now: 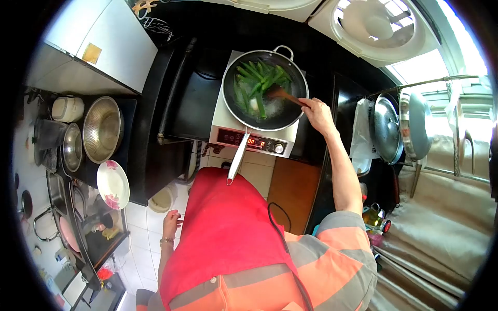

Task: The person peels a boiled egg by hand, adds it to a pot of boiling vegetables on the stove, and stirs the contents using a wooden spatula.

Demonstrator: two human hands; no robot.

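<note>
My right hand [316, 114] is closed round the handle of a wooden spatula [280, 94], whose blade rests in the wok [226, 98] beside the food. Long green vegetables [259, 78] lie in bubbling liquid there, with a small pale lump among them. Under the wok is an induction cooker [254, 142] with a lit red display and a knob; the wok's long handle points toward my red apron. Down at my left side hangs my left hand [172, 224], fingers loosely curled and apart, touching nothing, the nearest thing being the apron's edge.
At left, metal colanders [102, 129] and a floral plate [113, 185] stand on the dark counter by the sink. A pale bucket [162, 199] is on the floor. Lids [386, 127] hang on a rack at right, near bottles. An exhaust fan [371, 23] is above.
</note>
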